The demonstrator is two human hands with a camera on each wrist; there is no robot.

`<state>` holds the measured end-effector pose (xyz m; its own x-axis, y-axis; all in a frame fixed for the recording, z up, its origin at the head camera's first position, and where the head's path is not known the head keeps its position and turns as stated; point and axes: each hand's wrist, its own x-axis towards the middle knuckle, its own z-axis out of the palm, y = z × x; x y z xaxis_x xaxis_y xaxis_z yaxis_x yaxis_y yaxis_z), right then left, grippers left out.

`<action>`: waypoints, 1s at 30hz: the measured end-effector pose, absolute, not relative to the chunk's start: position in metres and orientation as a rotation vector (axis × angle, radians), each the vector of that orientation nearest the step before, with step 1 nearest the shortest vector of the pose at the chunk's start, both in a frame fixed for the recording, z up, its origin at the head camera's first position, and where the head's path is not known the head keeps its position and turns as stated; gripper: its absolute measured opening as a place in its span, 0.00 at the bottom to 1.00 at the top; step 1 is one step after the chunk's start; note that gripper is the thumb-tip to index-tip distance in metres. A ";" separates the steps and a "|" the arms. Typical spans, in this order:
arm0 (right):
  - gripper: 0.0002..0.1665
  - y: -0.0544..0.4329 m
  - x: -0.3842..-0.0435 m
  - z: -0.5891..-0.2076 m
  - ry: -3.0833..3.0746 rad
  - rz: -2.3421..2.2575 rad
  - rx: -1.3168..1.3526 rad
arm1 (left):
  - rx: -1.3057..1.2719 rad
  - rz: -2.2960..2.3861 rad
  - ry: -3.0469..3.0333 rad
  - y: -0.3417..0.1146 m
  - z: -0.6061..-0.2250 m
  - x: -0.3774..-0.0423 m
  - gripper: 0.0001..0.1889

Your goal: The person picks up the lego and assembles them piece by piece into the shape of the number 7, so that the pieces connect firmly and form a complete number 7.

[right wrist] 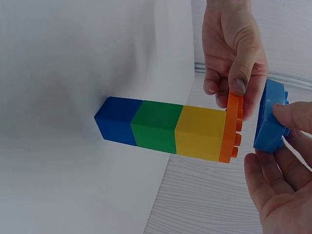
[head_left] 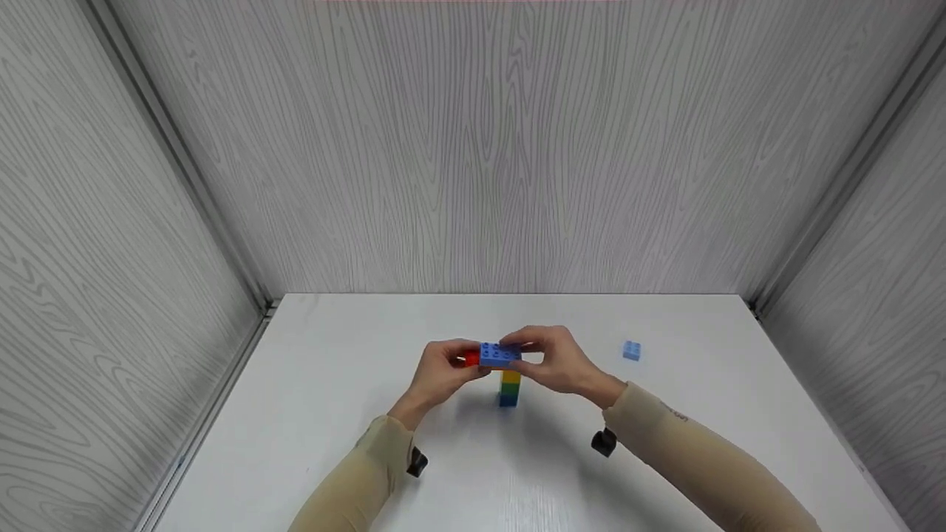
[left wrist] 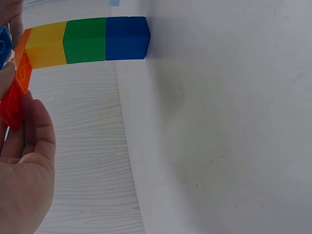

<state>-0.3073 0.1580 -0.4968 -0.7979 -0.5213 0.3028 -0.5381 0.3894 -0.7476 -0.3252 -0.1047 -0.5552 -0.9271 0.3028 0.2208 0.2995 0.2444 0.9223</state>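
A tower of a dark blue block, a green block and a yellow block stands upright on the table. Across its top lies a flat orange brick, overhanging to the left and looking redder at that end in the head view. My left hand pinches this overhanging end between thumb and fingers. With thumb and fingertips, my right hand holds a blue studded brick level above the orange one. In the right wrist view a gap shows between the two bricks.
A small light blue brick lies on the white table to the right of the tower. Grey wood-grain panels enclose the table at the back and both sides.
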 end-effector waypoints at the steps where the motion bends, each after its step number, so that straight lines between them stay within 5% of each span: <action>1: 0.20 0.156 -0.309 -0.497 -2.605 1.411 1.003 | 0.596 1.838 2.473 -0.105 -0.555 -0.325 0.18; 22: 0.17 0.143 -0.324 -0.503 -2.661 1.400 1.033 | 0.598 1.885 2.418 -0.102 -0.554 -0.324 0.21; 30: 0.35 0.154 -0.319 -0.509 -2.667 1.197 1.028 | 0.583 1.887 2.431 -0.102 -0.554 -0.322 0.23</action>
